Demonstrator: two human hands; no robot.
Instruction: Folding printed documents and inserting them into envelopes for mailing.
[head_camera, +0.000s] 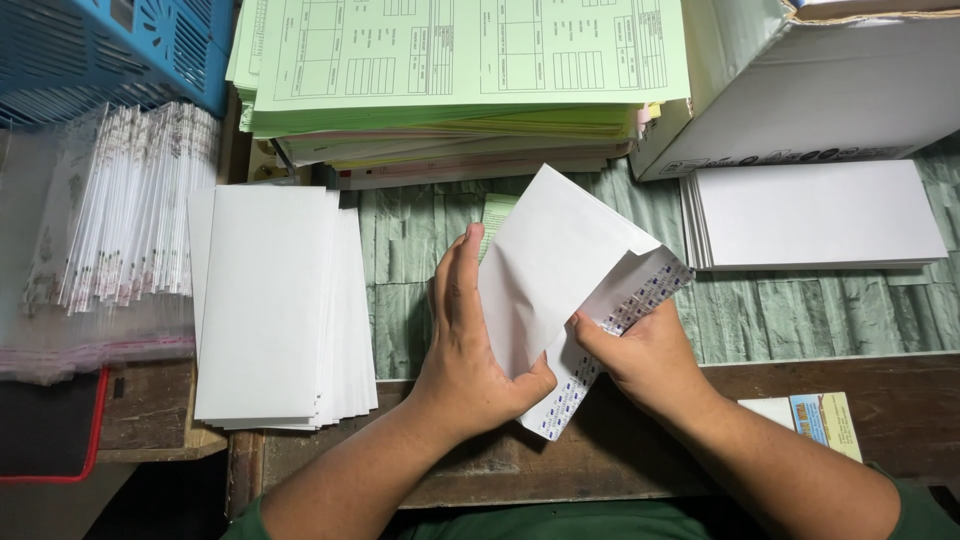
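Both hands hold one white envelope (555, 255) tilted over the table's middle. My left hand (470, 350) lies flat along its left side, thumb pressed on the face. My right hand (645, 355) pinches the open flap (625, 305), whose inside shows a blue dotted pattern. A folded green slip (495, 212) peeks out behind the envelope's upper left edge.
A pile of white envelopes (270, 300) lies at left, another stack (815, 215) at right. Green printed forms (450, 60) are stacked at the back, beside a white cardboard box (800, 100). Clear-wrapped card packs (120, 210) and a blue crate (110, 45) sit far left. A small card (825, 420) lies near right.
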